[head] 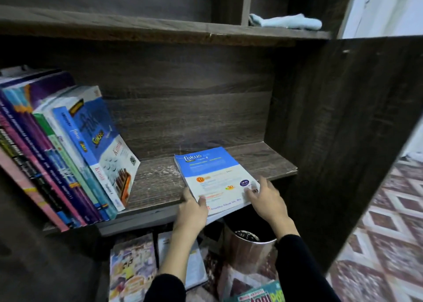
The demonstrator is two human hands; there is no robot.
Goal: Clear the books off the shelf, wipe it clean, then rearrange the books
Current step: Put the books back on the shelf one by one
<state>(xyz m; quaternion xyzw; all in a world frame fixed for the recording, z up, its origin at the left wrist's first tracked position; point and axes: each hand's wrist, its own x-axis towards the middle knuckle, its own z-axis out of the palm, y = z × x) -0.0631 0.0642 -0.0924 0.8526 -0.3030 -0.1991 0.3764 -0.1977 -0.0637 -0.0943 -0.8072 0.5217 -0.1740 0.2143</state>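
Observation:
A blue and white "fokus" book (212,175) lies flat on the dark wooden shelf (155,182), its near end hanging over the front edge. My left hand (193,209) grips that near left corner, thumb on the cover. My right hand (266,197) rests on the near right corner with its fingers spread over the cover. A row of several books (61,150) leans to the left at the shelf's left end. A light blue cloth (286,22) lies on the shelf above, at the right.
The cabinet's side wall (338,130) stands right of the shelf. Below the shelf lie loose books (131,267), a metal bin (249,249) and a green-covered book (258,293). A patterned carpet (384,233) covers the floor at the right.

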